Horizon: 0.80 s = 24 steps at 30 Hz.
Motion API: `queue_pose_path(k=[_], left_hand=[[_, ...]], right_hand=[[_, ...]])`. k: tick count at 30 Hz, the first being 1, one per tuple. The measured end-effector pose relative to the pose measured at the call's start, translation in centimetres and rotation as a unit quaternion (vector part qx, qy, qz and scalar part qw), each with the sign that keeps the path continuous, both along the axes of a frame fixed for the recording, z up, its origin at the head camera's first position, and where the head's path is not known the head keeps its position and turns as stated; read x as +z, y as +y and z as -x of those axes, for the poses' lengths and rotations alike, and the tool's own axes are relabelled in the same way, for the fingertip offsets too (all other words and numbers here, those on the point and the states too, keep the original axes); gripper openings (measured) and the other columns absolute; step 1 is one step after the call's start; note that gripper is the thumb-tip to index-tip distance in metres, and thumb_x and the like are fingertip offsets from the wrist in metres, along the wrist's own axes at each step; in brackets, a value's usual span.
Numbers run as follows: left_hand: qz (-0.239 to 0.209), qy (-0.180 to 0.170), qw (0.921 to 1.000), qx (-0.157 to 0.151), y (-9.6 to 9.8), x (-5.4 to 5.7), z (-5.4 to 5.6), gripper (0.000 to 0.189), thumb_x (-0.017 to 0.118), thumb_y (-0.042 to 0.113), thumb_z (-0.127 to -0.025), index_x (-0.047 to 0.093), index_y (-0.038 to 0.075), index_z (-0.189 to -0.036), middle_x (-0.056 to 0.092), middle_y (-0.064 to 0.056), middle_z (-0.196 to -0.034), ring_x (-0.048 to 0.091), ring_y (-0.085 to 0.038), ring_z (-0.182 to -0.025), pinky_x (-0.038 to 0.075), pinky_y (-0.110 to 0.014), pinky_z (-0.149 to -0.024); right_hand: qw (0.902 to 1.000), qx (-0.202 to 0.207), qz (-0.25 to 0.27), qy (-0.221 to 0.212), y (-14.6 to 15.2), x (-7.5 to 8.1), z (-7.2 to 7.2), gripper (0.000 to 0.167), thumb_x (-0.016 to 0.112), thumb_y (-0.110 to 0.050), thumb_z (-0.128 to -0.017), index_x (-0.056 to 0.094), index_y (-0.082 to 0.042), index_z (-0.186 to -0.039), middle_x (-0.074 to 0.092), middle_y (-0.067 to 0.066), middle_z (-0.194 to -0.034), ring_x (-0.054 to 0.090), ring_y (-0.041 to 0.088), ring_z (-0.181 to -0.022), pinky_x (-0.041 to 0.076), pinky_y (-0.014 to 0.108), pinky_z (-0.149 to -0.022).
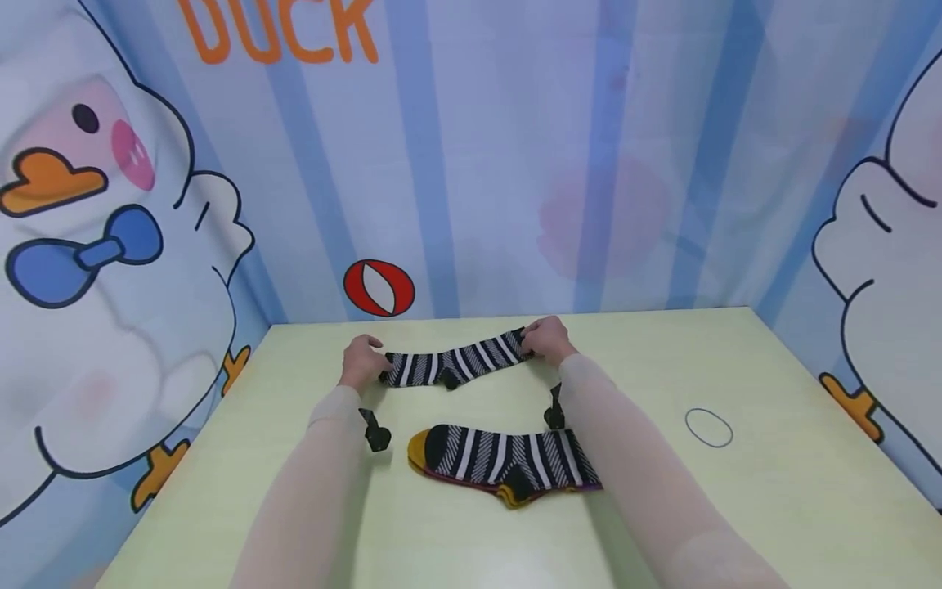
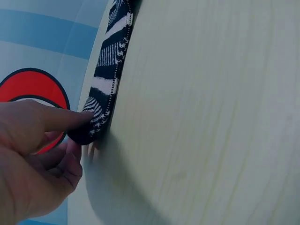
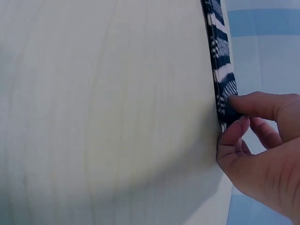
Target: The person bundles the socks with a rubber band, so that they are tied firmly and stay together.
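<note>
A black sock with white stripes (image 1: 459,362) lies stretched sideways near the table's far edge, its dark heel towards me. My left hand (image 1: 363,362) pinches its left end; in the left wrist view the thumb and fingers meet at the dark tip (image 2: 84,133). At the other end, my right hand (image 1: 548,339) pinches the dark corner, and the right wrist view shows thumb and fingertip closed on that sock end (image 3: 229,115). Closer to me rests a stack of socks (image 1: 508,462), a striped one on top with mustard and maroon edges underneath. My right sleeve hides the stack's right end.
On the pale table (image 1: 802,507), a thin dark loop (image 1: 709,428) lies to the right. Behind the table hangs a blue striped cloth (image 1: 486,164) printed with ducks and a red ball. Small black wrist devices (image 1: 377,432) hang below both forearms.
</note>
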<state>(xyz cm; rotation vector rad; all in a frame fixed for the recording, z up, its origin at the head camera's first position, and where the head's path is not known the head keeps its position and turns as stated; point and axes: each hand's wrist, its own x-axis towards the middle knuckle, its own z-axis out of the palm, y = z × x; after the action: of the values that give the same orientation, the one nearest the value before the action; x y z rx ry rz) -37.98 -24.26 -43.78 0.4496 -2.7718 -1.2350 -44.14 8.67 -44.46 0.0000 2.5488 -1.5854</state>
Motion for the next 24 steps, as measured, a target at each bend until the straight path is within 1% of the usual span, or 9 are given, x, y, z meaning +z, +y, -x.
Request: queue_pose_path(k=[3,6,9,11,12,13,17,19,24], left_hand=[[-0.024,0.018,0.9995,-0.005,-0.4,0.2,0.1,0.038,0.071,-0.001,-0.087,0.059,-0.005,-0.123,0.056,-0.025,-0.129,0.052,-0.037,-0.116,0.048,-0.046,-0.094],[-0.042,0.032,0.9985,-0.015,-0.8,0.1,0.0,0.033,0.070,0.000,-0.089,0.061,-0.004,-0.120,0.059,-0.024,-0.124,0.056,-0.035,-0.112,0.049,-0.044,-0.092],[-0.052,0.036,0.9972,-0.039,-1.2,-0.2,-0.3,0.029,0.068,0.001,-0.091,0.060,-0.002,-0.119,0.059,-0.024,-0.123,0.056,-0.035,-0.110,0.049,-0.044,-0.092],[-0.056,0.033,0.9965,-0.052,-1.4,-0.5,-0.4,0.029,0.067,0.002,-0.093,0.059,-0.001,-0.121,0.057,-0.023,-0.123,0.055,-0.035,-0.110,0.049,-0.043,-0.091],[-0.060,0.031,0.9962,-0.056,-1.6,-0.6,-0.5,0.029,0.067,0.002,-0.093,0.058,0.000,-0.121,0.057,-0.023,-0.123,0.055,-0.034,-0.109,0.049,-0.043,-0.091],[-0.064,0.030,0.9958,-0.057,-1.7,-0.7,-0.5,0.030,0.066,0.002,-0.093,0.058,0.001,-0.122,0.056,-0.022,-0.123,0.054,-0.034,-0.109,0.049,-0.043,-0.090],[-0.086,0.035,0.9936,-0.064,-1.9,-0.6,-0.4,0.036,0.065,0.000,-0.094,0.056,0.003,-0.128,0.055,-0.022,-0.125,0.054,-0.034,-0.110,0.048,-0.042,-0.091],[-0.092,0.041,0.9924,-0.070,-2.0,-0.5,-0.4,0.037,0.065,-0.001,-0.093,0.056,0.003,-0.129,0.055,-0.023,-0.128,0.054,-0.035,-0.113,0.048,-0.043,-0.093],[-0.088,0.046,0.9913,-0.086,-2.1,-0.5,-0.5,0.030,0.065,-0.002,-0.094,0.063,0.003,-0.123,0.057,-0.023,-0.130,0.055,-0.036,-0.117,0.047,-0.046,-0.098]], right_hand=[[0.9999,-0.001,0.012,-0.010,0.3,0.1,0.3,0.030,0.064,0.009,-0.081,0.073,0.003,-0.110,0.067,0.016,-0.106,0.043,0.014,-0.058,0.040,0.029,-0.054],[0.9998,-0.005,0.014,-0.012,0.4,0.1,0.3,0.027,0.062,0.006,-0.085,0.074,0.002,-0.108,0.068,0.015,-0.106,0.042,0.016,-0.059,0.042,0.030,-0.057],[0.9999,-0.002,-0.009,-0.006,0.4,0.1,0.0,0.026,0.061,0.000,-0.090,0.074,0.000,-0.112,0.067,0.016,-0.119,0.059,0.021,-0.083,0.051,0.034,-0.076],[0.9997,0.001,-0.023,0.000,0.4,0.0,-0.2,0.027,0.060,-0.004,-0.092,0.073,-0.001,-0.115,0.064,0.016,-0.128,0.060,0.027,-0.106,0.051,0.038,-0.088],[0.9994,0.003,-0.033,0.006,0.4,0.0,-0.4,0.028,0.059,-0.004,-0.092,0.073,-0.001,-0.116,0.063,0.017,-0.130,0.058,0.028,-0.113,0.049,0.038,-0.091],[0.9992,0.003,-0.038,0.012,0.4,0.0,-0.4,0.029,0.059,-0.004,-0.092,0.073,-0.001,-0.117,0.063,0.017,-0.131,0.056,0.027,-0.118,0.049,0.036,-0.092],[0.9996,0.006,-0.014,0.022,0.3,0.2,-0.5,0.032,0.056,0.001,-0.090,0.072,0.000,-0.118,0.060,0.019,-0.134,0.056,0.025,-0.101,0.047,0.032,-0.073],[0.9997,0.013,0.011,0.018,0.3,0.4,-0.5,0.033,0.053,0.004,-0.090,0.071,0.002,-0.118,0.058,0.020,-0.135,0.055,0.024,-0.097,0.046,0.031,-0.067],[0.9983,0.018,0.055,-0.011,0.1,0.7,-0.7,0.036,0.050,0.007,-0.090,0.069,0.005,-0.121,0.054,0.020,-0.140,0.053,0.026,-0.115,0.048,0.033,-0.073]])
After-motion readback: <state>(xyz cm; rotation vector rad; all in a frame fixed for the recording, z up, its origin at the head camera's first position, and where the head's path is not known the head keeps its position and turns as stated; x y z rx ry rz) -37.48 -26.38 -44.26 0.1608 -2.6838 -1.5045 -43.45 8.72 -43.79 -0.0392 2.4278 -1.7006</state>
